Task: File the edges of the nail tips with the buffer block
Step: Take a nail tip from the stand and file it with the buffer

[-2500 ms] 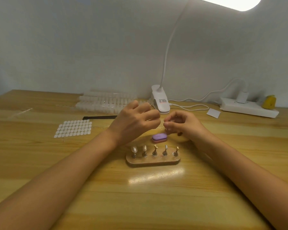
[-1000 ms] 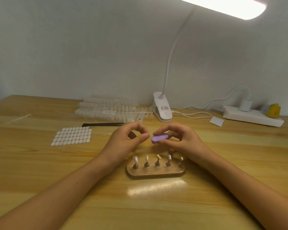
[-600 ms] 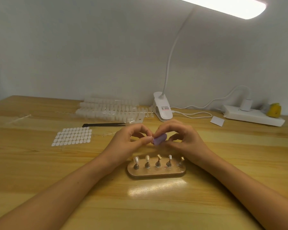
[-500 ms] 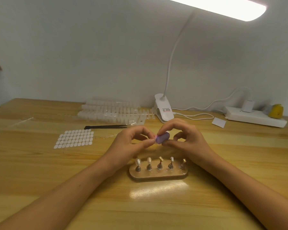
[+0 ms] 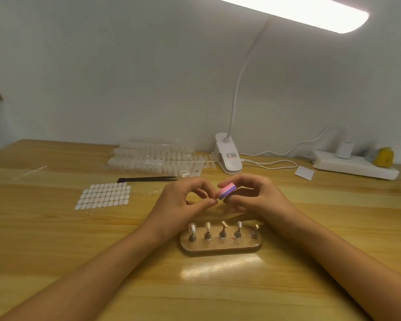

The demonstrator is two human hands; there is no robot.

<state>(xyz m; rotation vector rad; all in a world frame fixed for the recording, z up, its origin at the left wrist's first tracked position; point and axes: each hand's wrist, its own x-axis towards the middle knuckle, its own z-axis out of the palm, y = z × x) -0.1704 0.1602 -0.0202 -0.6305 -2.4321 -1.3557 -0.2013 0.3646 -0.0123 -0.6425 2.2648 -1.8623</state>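
My right hand (image 5: pixel 255 195) grips a small pink and purple buffer block (image 5: pixel 227 191), raised above the table and tilted on its edge. My left hand (image 5: pixel 183 200) pinches thumb and forefinger together right at the block's lower left end, on a small clear nail tip that barely shows. In front of both hands stands a wooden holder (image 5: pixel 220 248) with a row of several metal pegs. Clear nail tips (image 5: pixel 192 227) sit on the leftmost pegs.
A sheet of white adhesive tabs (image 5: pixel 103 195) lies at the left, with a black tool (image 5: pixel 146 179) behind it. Bags of clear nail tips (image 5: pixel 153 158) are at the back, beside a white clip lamp (image 5: pixel 228 156). A power strip (image 5: pixel 354 166) and a white card (image 5: pixel 304 173) are far right.
My right hand took the buffer block off the table, lifted it and turned it onto its edge against my left fingertips. My left hand stayed pinched.
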